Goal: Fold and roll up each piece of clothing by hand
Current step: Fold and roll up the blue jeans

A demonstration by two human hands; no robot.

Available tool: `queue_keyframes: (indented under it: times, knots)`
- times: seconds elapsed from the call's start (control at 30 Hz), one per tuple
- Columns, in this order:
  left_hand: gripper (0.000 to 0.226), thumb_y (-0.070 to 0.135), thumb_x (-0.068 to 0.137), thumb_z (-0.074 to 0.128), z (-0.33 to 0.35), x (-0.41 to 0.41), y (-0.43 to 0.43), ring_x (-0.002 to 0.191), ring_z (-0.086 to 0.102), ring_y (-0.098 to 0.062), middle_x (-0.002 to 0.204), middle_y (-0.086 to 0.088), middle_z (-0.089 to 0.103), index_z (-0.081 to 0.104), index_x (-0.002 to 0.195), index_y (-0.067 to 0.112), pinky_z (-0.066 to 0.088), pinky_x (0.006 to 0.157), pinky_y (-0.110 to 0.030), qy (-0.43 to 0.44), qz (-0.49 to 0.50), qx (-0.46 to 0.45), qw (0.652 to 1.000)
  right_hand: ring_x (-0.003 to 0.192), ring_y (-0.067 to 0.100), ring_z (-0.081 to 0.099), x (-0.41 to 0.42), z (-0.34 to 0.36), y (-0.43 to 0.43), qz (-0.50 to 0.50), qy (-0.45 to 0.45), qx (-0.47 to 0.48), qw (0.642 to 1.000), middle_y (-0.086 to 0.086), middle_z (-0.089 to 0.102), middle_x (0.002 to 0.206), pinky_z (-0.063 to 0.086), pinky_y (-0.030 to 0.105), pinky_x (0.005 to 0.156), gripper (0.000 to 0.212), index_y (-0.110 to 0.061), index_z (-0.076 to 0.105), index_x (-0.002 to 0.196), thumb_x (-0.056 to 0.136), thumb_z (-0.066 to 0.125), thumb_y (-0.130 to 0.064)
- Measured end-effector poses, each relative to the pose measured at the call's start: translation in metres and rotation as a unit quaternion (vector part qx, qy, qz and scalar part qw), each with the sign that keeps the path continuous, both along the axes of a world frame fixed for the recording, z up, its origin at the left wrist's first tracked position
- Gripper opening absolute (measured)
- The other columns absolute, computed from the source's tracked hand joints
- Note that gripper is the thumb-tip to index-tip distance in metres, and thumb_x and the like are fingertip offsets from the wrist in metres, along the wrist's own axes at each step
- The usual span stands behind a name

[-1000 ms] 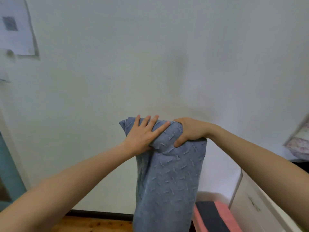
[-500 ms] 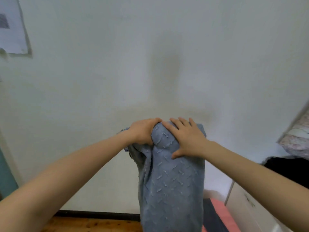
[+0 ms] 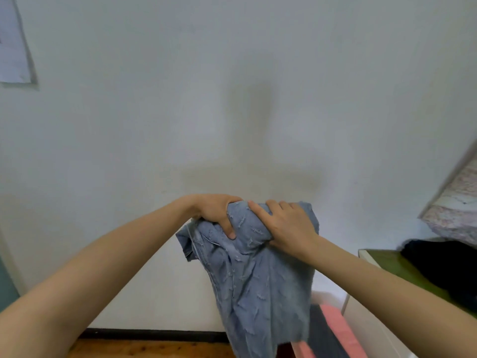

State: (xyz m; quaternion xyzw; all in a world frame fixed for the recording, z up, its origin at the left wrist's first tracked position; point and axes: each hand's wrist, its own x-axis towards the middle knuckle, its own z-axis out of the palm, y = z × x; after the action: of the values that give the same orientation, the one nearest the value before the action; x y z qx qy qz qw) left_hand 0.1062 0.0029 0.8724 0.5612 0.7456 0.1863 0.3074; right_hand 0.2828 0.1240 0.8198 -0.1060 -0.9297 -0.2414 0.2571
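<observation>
Before the wall [image 3: 232, 99], left hand [image 3: 215, 213] and right hand [image 3: 289, 227] clasp the blue garment [image 3: 258, 280] side by side

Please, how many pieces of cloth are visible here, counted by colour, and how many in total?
Blue-grey: 1, the textured garment.
Black: 1, the cloth heap on the green surface.
Floral pink-white: 1, the bedding at the right edge.
Total: 3.
The pink item at the bottom is unclear, not counted.

No text, label, brand, number or sign can be read. A sheet of paper [image 3: 13, 42] is seen on the wall [image 3: 232, 99] at the upper left, but nothing on it can be made out.
</observation>
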Motion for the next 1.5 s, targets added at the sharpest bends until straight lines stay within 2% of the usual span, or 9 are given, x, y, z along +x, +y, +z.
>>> queue_keyframes:
  times: [0.17, 0.3, 0.57, 0.73, 0.83, 0.97, 1.27, 1.4, 1.5]
  knots:
    - [0.117, 0.058, 0.062, 0.080, 0.011, 0.018, 0.000, 0.141, 0.027, -0.024, 0.154, 0.000, 0.026, 0.011, 0.151, 0.027, 0.022, 0.116, -0.047, 0.233, 0.016, 0.008, 0.972, 0.066, 0.029, 0.063, -0.010, 0.013, 0.003, -0.032, -0.034, -0.036, 0.998, 0.004, 0.063, 0.084, 0.039, 0.032, 0.052, 0.073, -0.027, 0.043, 0.130, 0.065, 0.074, -0.041]
    - [0.134, 0.085, 0.057, 0.057, -0.023, 0.046, -0.005, 0.147, 0.002, -0.034, 0.159, -0.016, 0.001, -0.012, 0.151, 0.020, -0.002, 0.112, -0.065, 0.489, 0.077, 0.124, 0.860, 0.082, 0.029, 0.063, -0.018, 0.032, -0.003, -0.051, -0.041, -0.094, 0.993, 0.003, 0.061, 0.098, 0.035, 0.032, 0.058, 0.066, -0.032, 0.033, 0.136, 0.079, 0.062, -0.044]
    - [0.140, 0.063, 0.039, 0.084, -0.060, 0.019, -0.020, 0.133, 0.036, -0.048, 0.148, -0.025, 0.035, 0.008, 0.151, 0.024, 0.025, 0.103, -0.071, 0.584, 0.078, 0.236, 0.773, 0.095, 0.025, 0.062, -0.024, 0.073, 0.009, -0.094, -0.118, -0.231, 0.961, -0.005, 0.065, 0.105, 0.047, 0.032, 0.072, 0.067, -0.036, 0.051, 0.121, 0.060, 0.075, -0.050]
    - [0.099, 0.045, 0.060, 0.078, -0.058, 0.012, -0.016, 0.102, 0.062, -0.036, 0.122, -0.009, 0.062, 0.028, 0.142, 0.023, 0.045, 0.088, -0.053, 0.590, 0.051, 0.320, 0.740, 0.088, 0.013, 0.066, -0.026, 0.083, 0.019, -0.033, -0.233, -0.421, 0.876, -0.008, 0.070, 0.099, 0.056, 0.036, 0.081, 0.051, -0.028, 0.064, 0.105, 0.060, 0.086, -0.039]
    - [0.078, 0.039, 0.068, 0.068, -0.052, 0.010, -0.012, 0.083, 0.066, -0.028, 0.101, 0.004, 0.067, 0.033, 0.137, 0.029, 0.044, 0.079, -0.042, 0.560, 0.040, 0.327, 0.760, 0.094, 0.013, 0.067, -0.022, 0.086, 0.023, -0.031, -0.257, -0.450, 0.855, -0.010, 0.069, 0.105, 0.056, 0.037, 0.087, 0.057, -0.030, 0.063, 0.111, 0.061, 0.086, -0.041]
    - [0.062, 0.049, 0.082, 0.054, -0.029, 0.011, -0.009, 0.096, 0.062, -0.023, 0.110, 0.009, 0.064, 0.032, 0.139, 0.039, 0.041, 0.087, -0.040, 0.498, 0.066, 0.254, 0.827, 0.114, 0.017, 0.056, -0.016, 0.082, 0.017, -0.038, -0.198, -0.372, 0.906, -0.009, 0.056, 0.127, 0.046, 0.038, 0.097, 0.086, -0.033, 0.044, 0.135, 0.061, 0.081, -0.056]
    - [0.082, 0.020, 0.056, 0.085, 0.006, -0.006, -0.013, 0.108, 0.058, -0.019, 0.120, 0.006, 0.061, 0.049, 0.129, 0.031, 0.049, 0.092, -0.039, 0.207, 0.076, 0.156, 0.963, 0.144, 0.027, 0.018, 0.013, 0.040, 0.004, -0.043, -0.102, -0.118, 0.987, 0.003, 0.010, 0.160, 0.016, 0.049, 0.117, 0.121, -0.036, -0.005, 0.151, 0.059, 0.060, -0.081]
    - [0.079, 0.013, 0.053, 0.088, 0.012, -0.006, -0.011, 0.108, 0.058, -0.016, 0.117, 0.006, 0.061, 0.053, 0.123, 0.027, 0.048, 0.094, -0.037, 0.142, 0.048, 0.131, 0.980, 0.144, 0.034, 0.016, 0.017, 0.027, 0.007, -0.062, -0.092, -0.105, 0.988, 0.009, -0.003, 0.161, 0.018, 0.050, 0.117, 0.130, -0.038, -0.027, 0.144, 0.060, 0.064, -0.077]
    - [0.077, 0.011, 0.054, 0.089, 0.015, -0.006, -0.010, 0.108, 0.059, -0.016, 0.115, 0.007, 0.062, 0.055, 0.121, 0.026, 0.050, 0.094, -0.036, 0.114, 0.028, 0.106, 0.987, 0.130, 0.040, 0.040, 0.017, 0.010, 0.006, -0.062, -0.081, -0.059, 0.993, 0.017, 0.023, 0.155, 0.038, 0.052, 0.104, 0.131, -0.034, -0.012, 0.148, 0.054, 0.072, -0.071]
